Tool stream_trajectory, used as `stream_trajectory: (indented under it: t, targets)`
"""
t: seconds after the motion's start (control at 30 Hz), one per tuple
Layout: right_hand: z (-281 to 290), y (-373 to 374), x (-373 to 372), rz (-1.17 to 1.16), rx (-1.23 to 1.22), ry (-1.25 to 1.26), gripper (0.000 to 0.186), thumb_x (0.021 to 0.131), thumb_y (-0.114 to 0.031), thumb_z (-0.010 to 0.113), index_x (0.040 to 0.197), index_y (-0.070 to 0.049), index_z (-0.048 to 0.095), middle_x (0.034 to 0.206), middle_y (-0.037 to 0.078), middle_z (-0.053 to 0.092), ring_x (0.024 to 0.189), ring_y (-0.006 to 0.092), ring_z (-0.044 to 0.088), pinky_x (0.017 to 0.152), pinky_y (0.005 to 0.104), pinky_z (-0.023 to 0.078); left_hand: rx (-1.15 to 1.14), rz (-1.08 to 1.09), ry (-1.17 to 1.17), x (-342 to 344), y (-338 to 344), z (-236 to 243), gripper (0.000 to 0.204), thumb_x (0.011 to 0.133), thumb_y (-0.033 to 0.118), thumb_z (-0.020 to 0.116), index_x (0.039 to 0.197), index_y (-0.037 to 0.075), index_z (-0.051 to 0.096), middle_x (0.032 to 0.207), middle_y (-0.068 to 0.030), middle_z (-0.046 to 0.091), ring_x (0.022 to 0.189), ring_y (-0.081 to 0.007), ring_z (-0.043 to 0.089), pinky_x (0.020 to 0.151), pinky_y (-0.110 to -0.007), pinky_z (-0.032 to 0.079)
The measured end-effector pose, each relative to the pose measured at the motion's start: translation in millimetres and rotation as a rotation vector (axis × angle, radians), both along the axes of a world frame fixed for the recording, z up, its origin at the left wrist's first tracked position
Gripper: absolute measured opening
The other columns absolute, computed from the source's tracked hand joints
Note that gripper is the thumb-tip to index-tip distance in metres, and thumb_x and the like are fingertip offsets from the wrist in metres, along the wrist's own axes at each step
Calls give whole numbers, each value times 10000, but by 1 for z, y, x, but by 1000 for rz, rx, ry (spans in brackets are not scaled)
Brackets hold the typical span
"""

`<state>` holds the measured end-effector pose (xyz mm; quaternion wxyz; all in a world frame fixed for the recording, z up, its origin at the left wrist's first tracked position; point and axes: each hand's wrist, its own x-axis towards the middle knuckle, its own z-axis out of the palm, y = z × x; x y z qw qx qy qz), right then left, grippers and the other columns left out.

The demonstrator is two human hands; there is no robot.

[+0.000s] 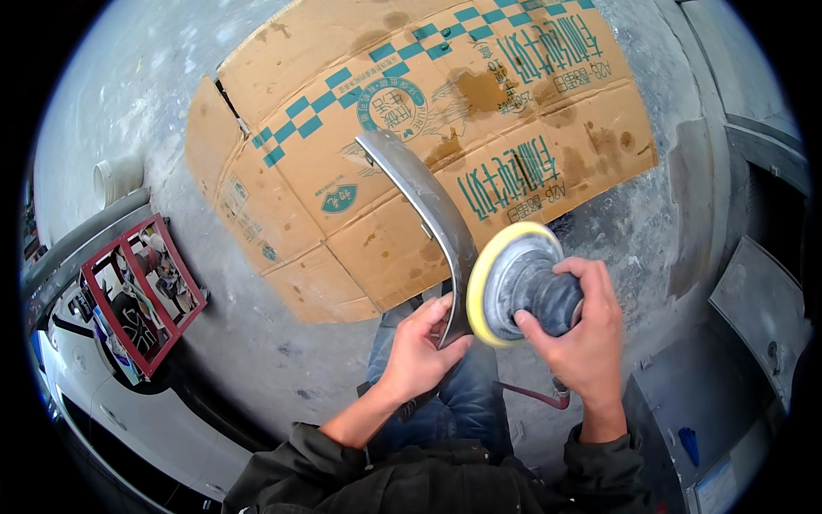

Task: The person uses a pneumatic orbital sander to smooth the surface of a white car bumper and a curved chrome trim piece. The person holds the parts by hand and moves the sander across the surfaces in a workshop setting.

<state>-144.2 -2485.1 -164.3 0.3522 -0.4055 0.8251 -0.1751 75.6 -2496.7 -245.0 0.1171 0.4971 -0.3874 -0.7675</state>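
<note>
My left hand (421, 344) grips the near end of a long, curved grey trim piece (425, 199), which looks like a car body part. The strip stands tilted away from me, its far end over the cardboard. In my right hand (584, 332) is a round pneumatic sander (541, 295), fingers and thumb wrapped about its dark grey body. The sander's yellow-edged pad (482, 295) is turned toward the right face of the trim piece, close to its near end; whether the two touch I cannot tell. A reddish hose (535, 394) trails below the sander.
A flattened, stained cardboard box (342, 248) lies on the grey floor (282, 377) ahead. To the left are a red-framed rack (163, 295) with assorted items, a white bucket (118, 180) and a white car (145, 420). Grey panels (762, 317) and a blue object (688, 445) are at right.
</note>
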Motion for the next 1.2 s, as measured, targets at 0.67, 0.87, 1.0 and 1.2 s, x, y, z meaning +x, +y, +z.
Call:
stream_trajectory:
  t: [0.67, 0.87, 1.0, 1.2]
  targets:
    - [7, -12, -2, 88, 31, -54, 518, 685, -124, 889, 1123, -98, 614, 1009, 64, 569, 568, 173, 578, 568, 339, 494, -41, -117, 45, 11, 10, 15, 535, 821, -56, 766, 1334, 17, 636, 925, -32, 558, 778, -91, 534, 671, -243, 435]
    - [4, -17, -9, 77, 53, -5, 514, 685, -127, 889, 1120, -95, 617, 992, 69, 567, 570, 181, 598, 570, 355, 502, -10, -133, 69, 14, 16, 13, 542, 821, -51, 775, 1339, 18, 634, 953, -34, 572, 775, -88, 528, 668, -250, 436]
    - [7, -22, -10, 114, 83, -33, 515, 684, -128, 889, 1121, -98, 617, 982, 69, 564, 594, 184, 609, 586, 364, 509, 27, -159, 82, 14, 14, 16, 537, 831, -69, 764, 1345, 17, 632, 1026, -39, 603, 875, -86, 573, 752, -241, 466]
    - [5, -25, -17, 91, 81, -27, 505, 688, -122, 886, 1116, -100, 620, 965, 65, 551, 599, 183, 609, 594, 368, 511, 178, -105, 176, 17, 9, 20, 531, 851, -101, 742, 1357, 11, 625, 1108, -24, 614, 999, -85, 603, 859, -241, 485]
